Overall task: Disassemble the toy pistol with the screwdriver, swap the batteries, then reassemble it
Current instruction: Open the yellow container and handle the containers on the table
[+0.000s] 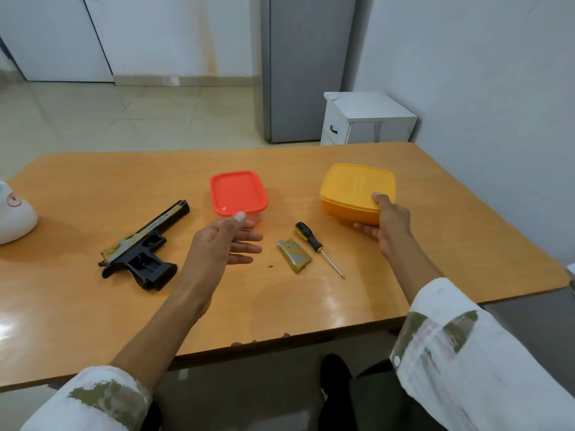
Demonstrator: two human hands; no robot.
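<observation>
Left hand [227,241] is spread open and holds nothing, its thumb tip at the near edge of the red box [238,192]; contact can't be told. Right hand [389,225] grips the yellow box [354,185], thumb on the lid, fingers along the near side. The toy pistol [143,247] lies on the table [124,181] left of the left hand, with the screwdriver [314,242] and a loose cover piece [294,255] between the hands.

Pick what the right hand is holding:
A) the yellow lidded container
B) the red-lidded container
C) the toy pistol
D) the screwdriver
A: the right hand grips the yellow lidded container at its near corner, thumb on the lid.
</observation>
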